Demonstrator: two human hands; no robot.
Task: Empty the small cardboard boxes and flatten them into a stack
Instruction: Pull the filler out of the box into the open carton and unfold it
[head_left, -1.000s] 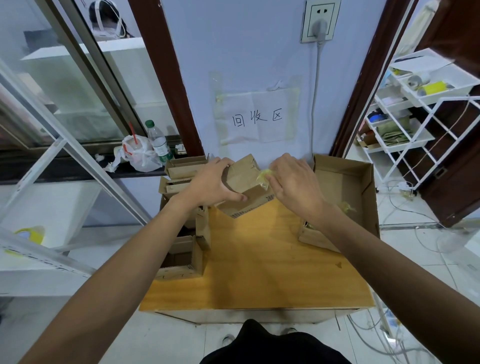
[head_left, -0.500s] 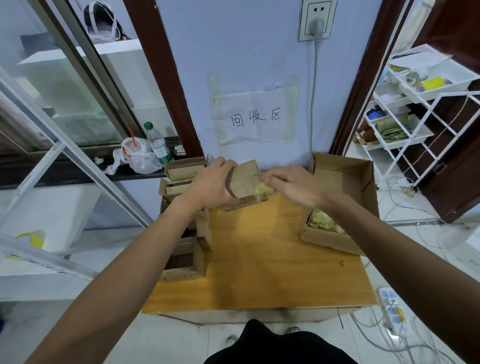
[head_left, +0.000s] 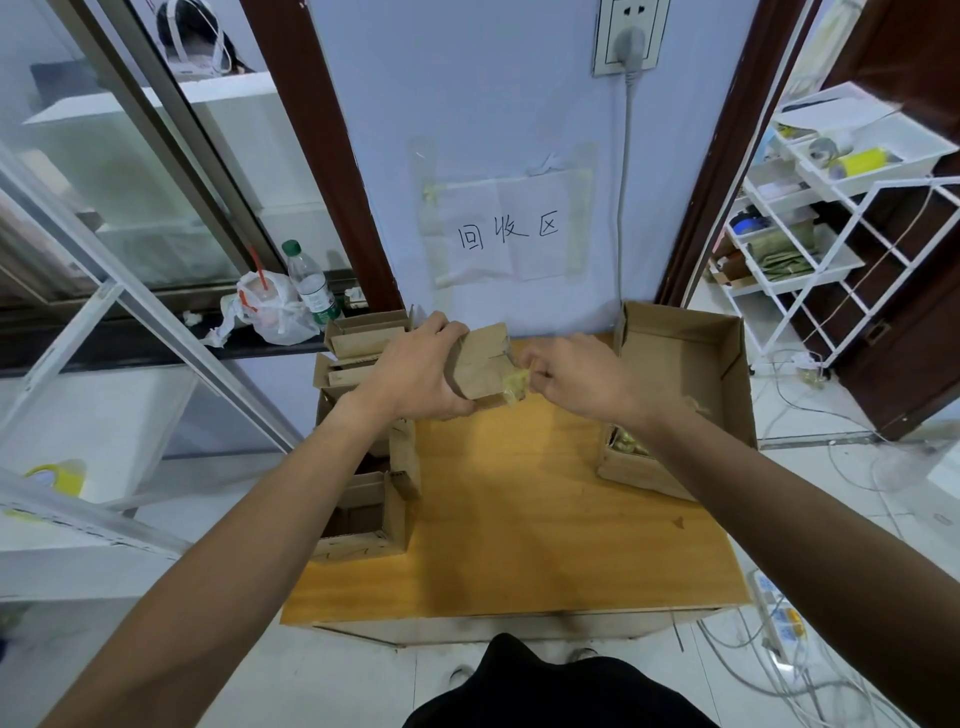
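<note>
Above the far edge of the yellow wooden counter (head_left: 519, 519), the left hand (head_left: 415, 374) holds a small brown cardboard box (head_left: 480, 364) in a closed grip while the right hand (head_left: 576, 376) pinches yellowish crumpled filling (head_left: 515, 382) at its opening, beside a large open cardboard box (head_left: 727, 374).

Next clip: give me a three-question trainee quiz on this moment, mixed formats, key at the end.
1. True or false: the left hand grips the small cardboard box above the wooden table.
2. The right hand pinches what at the box's end? A) yellowish filling B) scissors C) a bottle
3. Fill in: the large open box sits on the table's ____ side.

Key: 1 true; 2 A; 3 right.
</note>
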